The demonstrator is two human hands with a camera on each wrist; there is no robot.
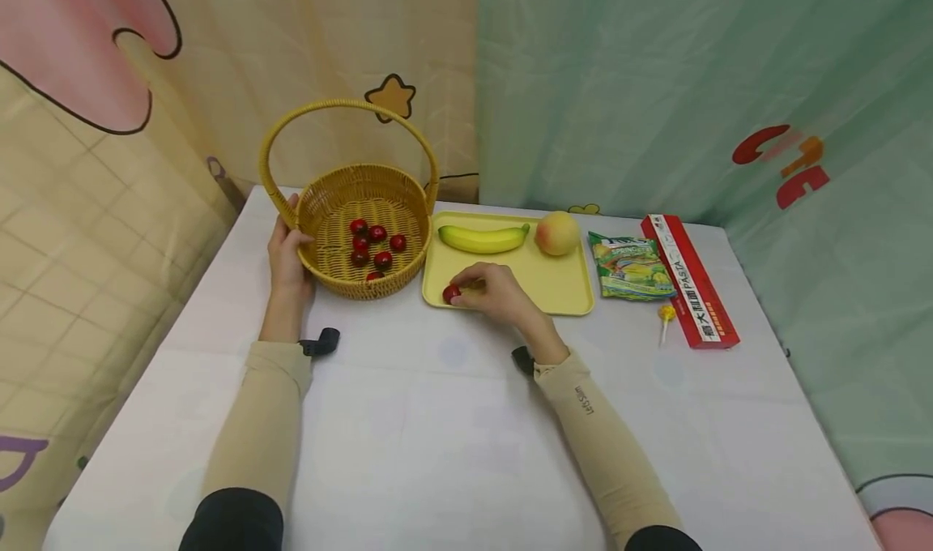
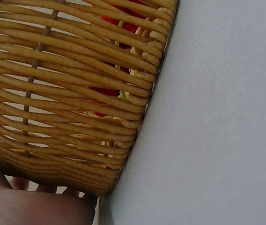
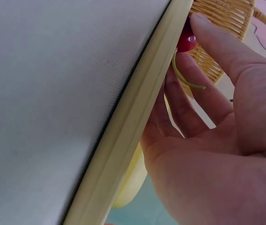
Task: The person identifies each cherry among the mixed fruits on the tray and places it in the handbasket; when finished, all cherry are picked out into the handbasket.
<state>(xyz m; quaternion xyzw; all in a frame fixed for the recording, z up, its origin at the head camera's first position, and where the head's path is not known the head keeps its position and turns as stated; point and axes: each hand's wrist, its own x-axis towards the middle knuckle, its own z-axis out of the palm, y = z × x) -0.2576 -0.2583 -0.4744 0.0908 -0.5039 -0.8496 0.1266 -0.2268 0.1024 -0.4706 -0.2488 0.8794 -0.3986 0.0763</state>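
A woven wicker basket [image 1: 364, 288] with a tall arched handle stands at the left, with several red cherries [image 1: 382, 260] in it. My left hand [image 1: 287, 259] holds the basket's left side, thumb near the rim; in the left wrist view part of that hand [image 2: 34, 201] lies against the weave. My right hand [image 1: 496, 292] pinches one cherry [image 1: 451, 294] between thumb and fingers at the front left corner of a yellow tray [image 1: 568, 292]. That cherry's green stem [image 3: 187, 82] shows in the right wrist view.
On the tray lie a banana [image 1: 484, 240] and a peach [image 1: 557, 233]. To its right are a green snack bag [image 1: 632, 267], a yellow lollipop [image 1: 666, 313] and a long red pasta box [image 1: 691, 284]. Curtains hang behind the white table [image 1: 437, 446].
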